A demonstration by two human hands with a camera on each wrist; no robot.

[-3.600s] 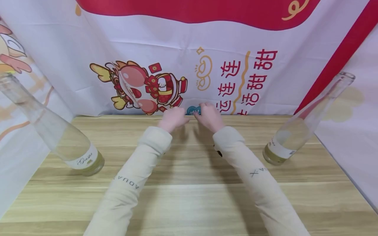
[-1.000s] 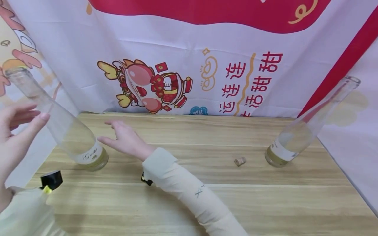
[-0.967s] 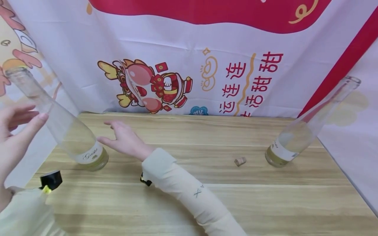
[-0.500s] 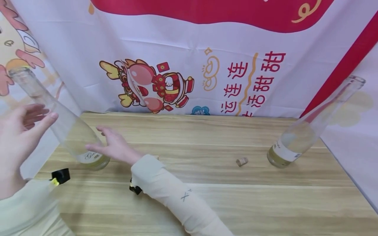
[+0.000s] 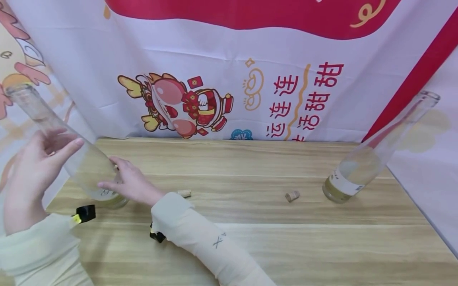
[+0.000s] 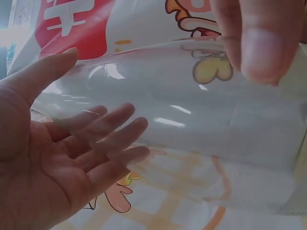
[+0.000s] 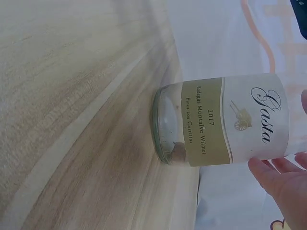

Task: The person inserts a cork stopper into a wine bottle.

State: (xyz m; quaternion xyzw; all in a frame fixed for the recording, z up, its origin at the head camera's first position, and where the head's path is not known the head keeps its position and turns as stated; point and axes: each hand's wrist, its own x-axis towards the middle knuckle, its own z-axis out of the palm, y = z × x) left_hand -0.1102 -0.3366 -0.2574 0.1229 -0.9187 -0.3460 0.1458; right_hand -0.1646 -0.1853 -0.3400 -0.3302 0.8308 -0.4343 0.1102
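Observation:
At the left stands a clear glass wine bottle (image 5: 89, 169) with a white and olive-gold label (image 7: 235, 122). My right hand (image 5: 132, 183) holds its lower body, thumb across the front and fingers on the far side, at the label's upper part. Beside the bottle's upper body is my left hand (image 5: 33, 172). Its thumb and fingers are spread loosely, and the left wrist view shows the fingers (image 6: 115, 129) through the glass. Near my right sleeve lies a cork (image 5: 185, 193). Another cork (image 5: 292, 196) rests farther right on the wooden table (image 5: 232, 246).
A second clear wine bottle (image 5: 372, 159) stands at the right of the table. Printed white and red cloth (image 5: 222, 51) hangs along the back and both sides. Black cameras with yellow parts are strapped at both wrists.
Both hands have come from the back edge of the table to the left bottle. In the last second they close in on it, the right now at its label. The nearer cork has come into view.

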